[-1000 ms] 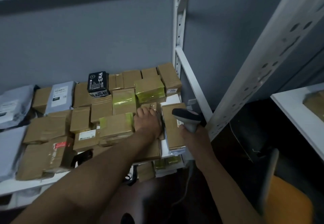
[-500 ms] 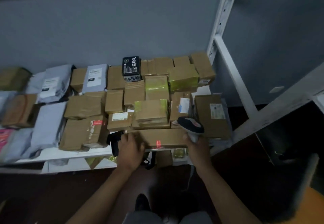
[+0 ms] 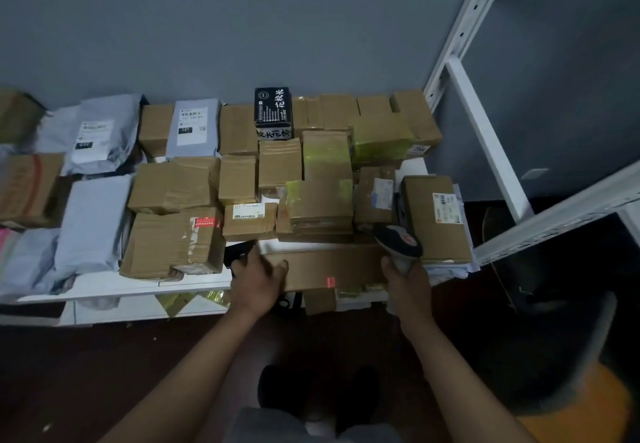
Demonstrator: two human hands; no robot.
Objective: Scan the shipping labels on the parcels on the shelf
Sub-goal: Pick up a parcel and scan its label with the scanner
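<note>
The right hand (image 3: 408, 281) is gripping the scanner (image 3: 398, 243) and throwing a red spot on the long front parcel (image 3: 329, 267) at the shelf (image 3: 138, 286) edge, the left hand (image 3: 258, 278) is steadying that parcel with loosely spread fingers, and next, likely, is finding its label.

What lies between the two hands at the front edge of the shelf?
In the head view, a long flat brown carton spans the gap between the left hand and the right hand, which grips the scanner. A red scan spot shows on its front face.
</note>
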